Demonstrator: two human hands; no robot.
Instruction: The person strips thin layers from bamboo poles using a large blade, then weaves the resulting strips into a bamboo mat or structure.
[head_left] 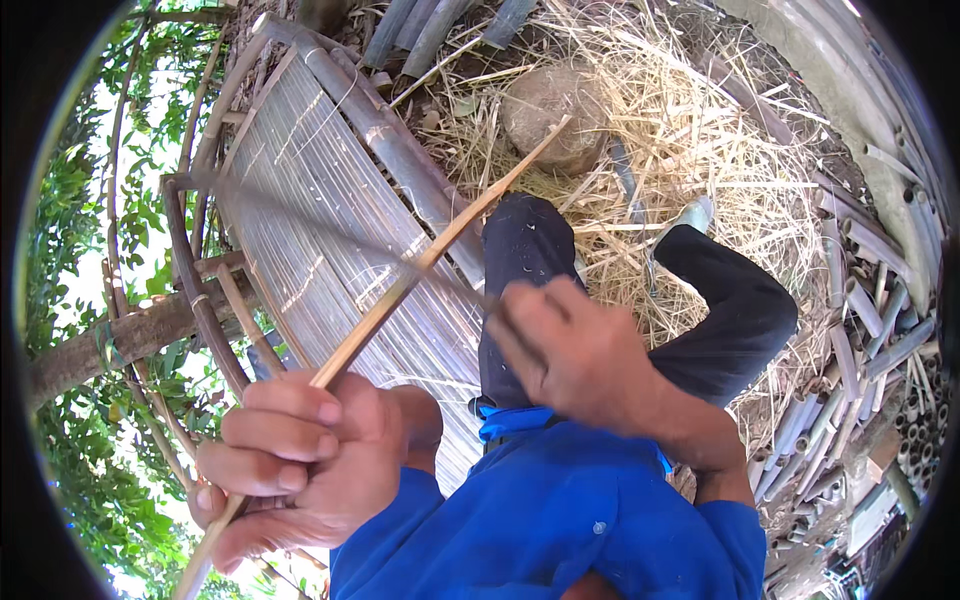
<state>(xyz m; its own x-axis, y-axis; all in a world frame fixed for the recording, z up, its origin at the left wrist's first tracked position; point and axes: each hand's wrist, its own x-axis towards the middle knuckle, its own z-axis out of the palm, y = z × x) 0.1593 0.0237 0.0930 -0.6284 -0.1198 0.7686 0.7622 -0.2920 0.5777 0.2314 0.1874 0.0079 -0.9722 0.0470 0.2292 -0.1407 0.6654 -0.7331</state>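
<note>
My left hand [318, 455], at the lower left, is closed around a long, pale bamboo strip [372, 318]. The strip runs diagonally up to the right and narrows to a tip above my knee. In my right hand [585, 345], near the middle, is the handle of a long knife [310, 225]. Its dark blade points up and left and is smeared by motion. The blade crosses the strip about midway along its length; whether the two touch I cannot tell.
Beneath the strip lies a slatted bamboo bench [330, 180] with a thick pole along its edge. A round stump or stone [557, 118] sits amid pale shavings [690, 130]. Cut bamboo pieces [815, 430] are heaped at the right. Poles [110, 340] and leaves are at the left.
</note>
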